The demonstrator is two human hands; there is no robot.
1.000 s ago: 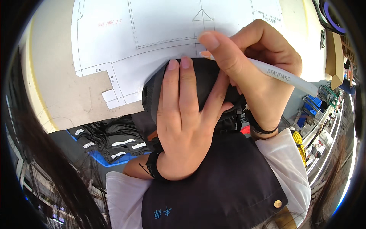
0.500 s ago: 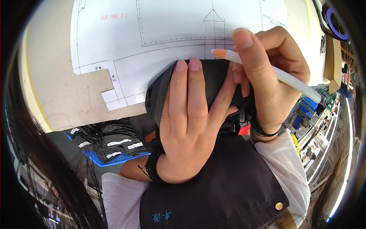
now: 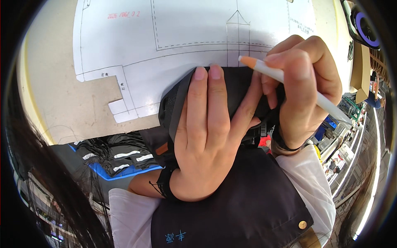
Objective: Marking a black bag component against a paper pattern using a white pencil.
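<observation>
My left hand (image 3: 202, 140) lies flat on a folded piece of black fabric (image 3: 237, 84), its fingers stretched toward the fabric's far edge. This fabric rests over the near edge of a white paper pattern (image 3: 178, 68) with drawn lines. In my right hand (image 3: 310, 82), a white pen-like marker (image 3: 269, 71) with an orange tip is pinched between thumb and fingers. Its tip hovers or rests near the fabric's far edge, beside a narrow drawn strip on the paper; contact cannot be made out. The right hand's lower fingers are close to the left index finger.
The pattern lies on a beige table (image 3: 53, 82). Below its near edge, at left, black pieces with white labels (image 3: 124, 155) sit in a blue tray (image 3: 111, 175). At far right are a cardboard box (image 3: 361, 76) and a purple-ringed round object (image 3: 367, 29).
The marker's tip has shifted slightly right, and my right thumb and fingers have bent and turned around it. My left hand keeps pressing on the fabric.
</observation>
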